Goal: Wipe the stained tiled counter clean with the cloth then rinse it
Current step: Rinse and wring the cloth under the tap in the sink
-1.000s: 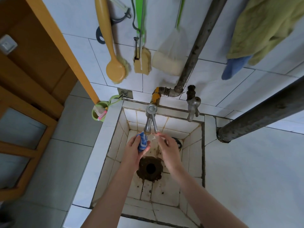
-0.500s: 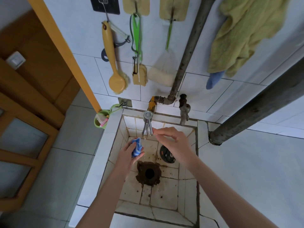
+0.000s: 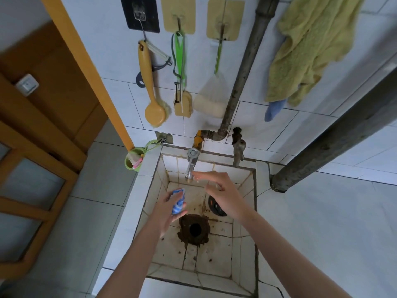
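The left hand grips a bunched blue-and-white cloth, thumb and fingers curled round it, holding it low inside the tiled sink just left of and below the chrome tap. The right hand holds nothing; its fingers are stretched out loosely toward the spout, and the fingertips are blurred, so whether they touch the metal cannot be told. Both forearms come in over the near rim, and the basin walls slope in close on either side of the hands, with more free room toward the near end. Under the hands the brown-crusted drain hole lies open; a dark round drain cover beside it is half hidden by the right wrist. Whether water is running cannot be made out. A second, corroded tap stands at the back rim to the right, below a rusty upright pipe. The pale tiled counter spreads to the right of the sink, crossed above by a thick dark pipe that runs out of view. On the wall hang a yellow brush, a sponge on a green handle, a mesh bag whose contents are unclear, and a green towel cut off at the top. A green cup hooked at the sink's left corner holds something pink.
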`<state>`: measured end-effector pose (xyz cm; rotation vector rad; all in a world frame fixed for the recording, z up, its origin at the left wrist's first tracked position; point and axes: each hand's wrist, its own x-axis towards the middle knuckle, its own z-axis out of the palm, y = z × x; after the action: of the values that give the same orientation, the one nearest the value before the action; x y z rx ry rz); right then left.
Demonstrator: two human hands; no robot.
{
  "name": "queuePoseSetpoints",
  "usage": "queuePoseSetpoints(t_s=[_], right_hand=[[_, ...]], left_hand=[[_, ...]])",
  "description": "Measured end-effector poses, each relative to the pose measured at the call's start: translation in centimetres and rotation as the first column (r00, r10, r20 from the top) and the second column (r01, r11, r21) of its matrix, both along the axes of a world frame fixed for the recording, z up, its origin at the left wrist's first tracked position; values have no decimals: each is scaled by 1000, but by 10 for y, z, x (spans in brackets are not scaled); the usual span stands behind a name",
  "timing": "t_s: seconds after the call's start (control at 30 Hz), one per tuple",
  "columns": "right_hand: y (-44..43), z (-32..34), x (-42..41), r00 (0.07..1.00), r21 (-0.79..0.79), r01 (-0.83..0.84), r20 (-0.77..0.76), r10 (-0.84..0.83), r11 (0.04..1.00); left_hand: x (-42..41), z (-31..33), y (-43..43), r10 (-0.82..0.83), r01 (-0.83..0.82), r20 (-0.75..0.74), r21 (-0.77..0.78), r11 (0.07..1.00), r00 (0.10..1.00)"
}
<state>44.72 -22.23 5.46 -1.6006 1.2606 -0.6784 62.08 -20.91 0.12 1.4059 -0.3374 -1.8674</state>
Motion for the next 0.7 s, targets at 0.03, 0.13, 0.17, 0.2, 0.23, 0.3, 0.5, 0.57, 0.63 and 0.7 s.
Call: queuePoseSetpoints(t_s=[0.03, 0.13, 0.17, 0.2, 0.23, 0.3, 0.5, 0.57, 0.63, 0.7], right_hand=[[5, -3, -4, 1000, 30, 23, 2, -23, 999], [23, -17, -18, 983, 170, 180, -10, -181, 969], [28, -24, -23, 976, 210, 217, -19, -218, 953], [34, -27, -28, 972, 241, 233, -25, -234, 942], [40, -29, -32, 968, 274, 243, -15, -249, 930], [54, -33, -40, 952, 348, 287, 4, -307, 892], [91, -44, -60, 909, 411, 402, -75, -409, 818], [98, -46, -63, 903, 431, 419, -102, -418, 799], [102, -49, -66, 901, 453, 423, -115, -419, 785], [105, -50, -68, 896, 473, 431, -119, -428, 769]], left_hand=[[0, 1, 3, -39, 39, 33, -10, 999, 999], [-4, 3, 12, -179, 196, 227, -57, 979, 957], [-7, 5, 15, -203, 233, 285, -73, 970, 937], [-10, 7, 18, -216, 258, 332, -87, 962, 918], [-13, 9, 20, -226, 285, 384, -104, 953, 895], [-17, 14, 24, -232, 345, 485, -156, 926, 843], [-23, 30, 33, -201, 382, 547, -238, 893, 813], [-24, 34, 36, -170, 327, 461, -286, 901, 871], [-25, 33, 38, -133, 265, 380, -321, 909, 915], [-25, 30, 38, -131, 274, 420, -302, 913, 898]])
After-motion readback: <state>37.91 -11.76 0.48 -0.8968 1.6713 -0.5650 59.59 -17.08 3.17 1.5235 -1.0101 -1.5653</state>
